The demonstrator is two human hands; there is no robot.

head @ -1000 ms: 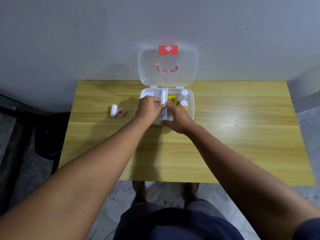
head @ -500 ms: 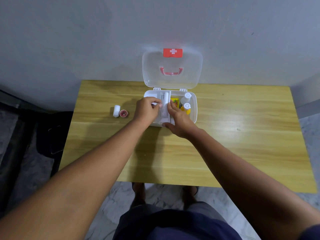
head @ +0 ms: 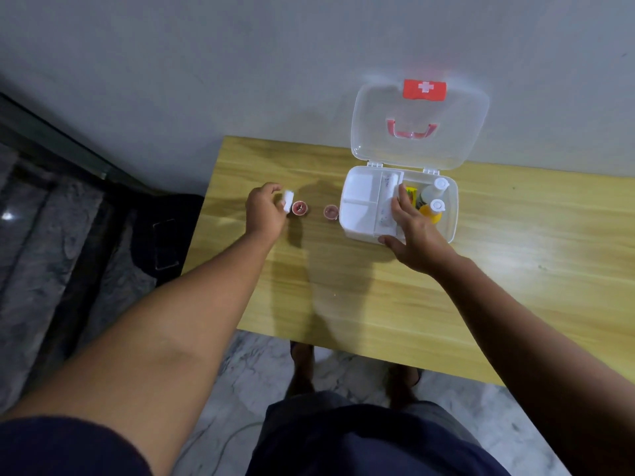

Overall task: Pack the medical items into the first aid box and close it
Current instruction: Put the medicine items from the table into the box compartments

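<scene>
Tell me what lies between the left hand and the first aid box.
Head view: two red pots on the table, one beside the roll that the left hand grips, one just left of the box. Otherwise bare wood.

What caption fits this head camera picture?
Left hand pinches white roll; right hand rests on open first aid box.
</scene>
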